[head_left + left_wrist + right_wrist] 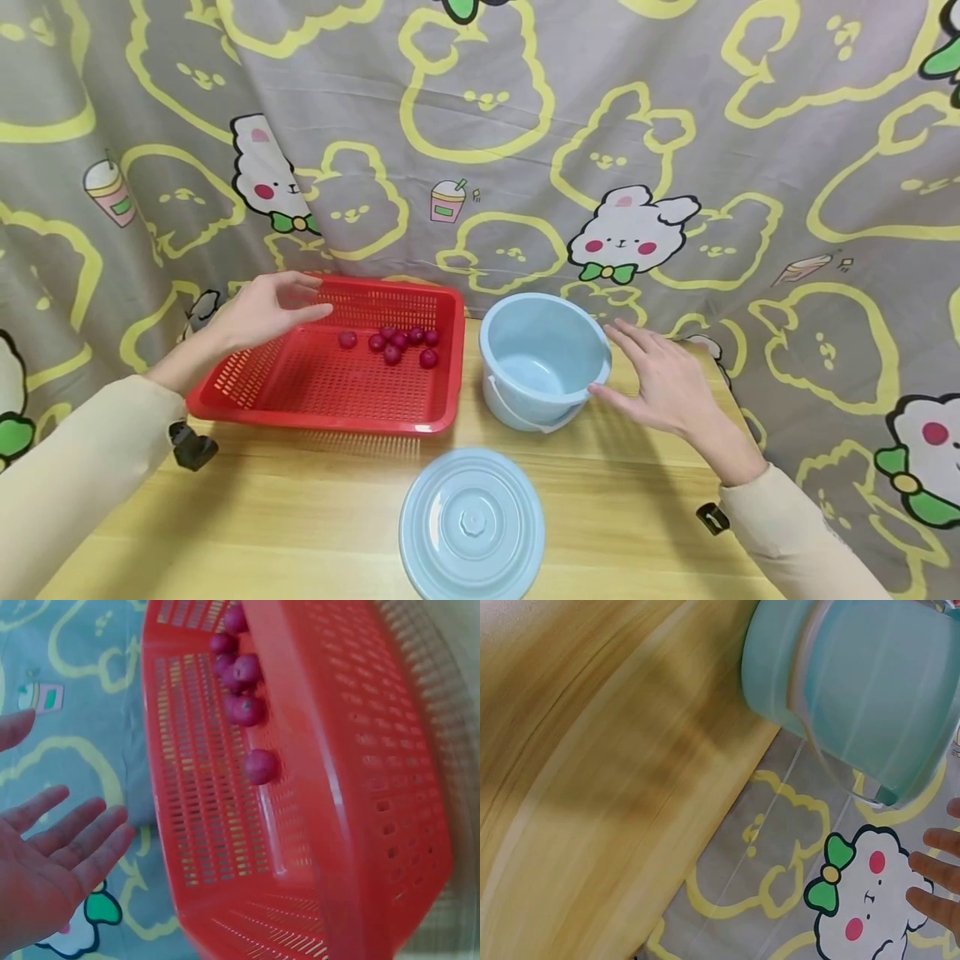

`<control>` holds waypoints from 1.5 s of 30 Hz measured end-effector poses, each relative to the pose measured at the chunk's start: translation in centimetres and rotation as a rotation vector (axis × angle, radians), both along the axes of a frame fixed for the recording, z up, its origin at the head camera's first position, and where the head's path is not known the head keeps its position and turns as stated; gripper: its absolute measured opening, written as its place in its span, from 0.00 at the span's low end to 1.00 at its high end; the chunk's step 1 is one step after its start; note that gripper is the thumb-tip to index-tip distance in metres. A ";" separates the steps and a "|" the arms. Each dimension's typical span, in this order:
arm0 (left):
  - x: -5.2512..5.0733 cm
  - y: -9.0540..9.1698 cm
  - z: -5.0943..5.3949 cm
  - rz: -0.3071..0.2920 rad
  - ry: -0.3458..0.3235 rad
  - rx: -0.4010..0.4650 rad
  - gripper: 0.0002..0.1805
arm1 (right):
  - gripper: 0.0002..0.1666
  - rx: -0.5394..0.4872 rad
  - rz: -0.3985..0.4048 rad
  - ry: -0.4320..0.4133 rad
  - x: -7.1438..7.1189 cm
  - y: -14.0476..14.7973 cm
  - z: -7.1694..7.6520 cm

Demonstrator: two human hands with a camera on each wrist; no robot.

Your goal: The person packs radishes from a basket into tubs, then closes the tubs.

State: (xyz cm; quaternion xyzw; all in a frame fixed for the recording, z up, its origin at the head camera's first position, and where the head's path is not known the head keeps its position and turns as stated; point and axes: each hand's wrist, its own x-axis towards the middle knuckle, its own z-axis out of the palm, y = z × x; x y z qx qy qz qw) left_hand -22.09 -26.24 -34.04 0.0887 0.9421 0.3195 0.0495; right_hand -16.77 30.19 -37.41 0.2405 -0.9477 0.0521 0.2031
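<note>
My left hand hovers over the left side of a red plastic basket, its fingers extended and holding nothing. Several round, dark-red fruits, plum-like in look, lie on the basket floor, mostly toward the back right. In the left wrist view the same fruits appear well away from the left hand. A light-blue bucket stands uncovered right of the basket, its handle hanging down in front. Beside its right rim is my right hand, fingers spread; whether a fingertip touches the rim, I cannot tell.
A round light-blue lid with a central knob lies flat on the wooden table, in front of the bucket. A grey curtain with yellow cartoon outlines hangs right behind the basket and bucket, and along both sides.
</note>
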 end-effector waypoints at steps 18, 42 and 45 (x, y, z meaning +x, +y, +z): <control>-4.7 -2.3 -2.6 0.101 -0.316 0.223 0.43 | 0.48 0.013 0.015 -0.015 -1.0 0.3 -1.3; -7.8 -0.8 -5.9 0.130 -0.495 0.301 0.37 | 0.45 0.013 0.023 -0.003 -0.9 0.3 -1.7; -8.1 -0.6 -6.0 0.103 -0.506 0.292 0.36 | 0.45 0.014 0.027 0.000 -0.9 0.3 -1.7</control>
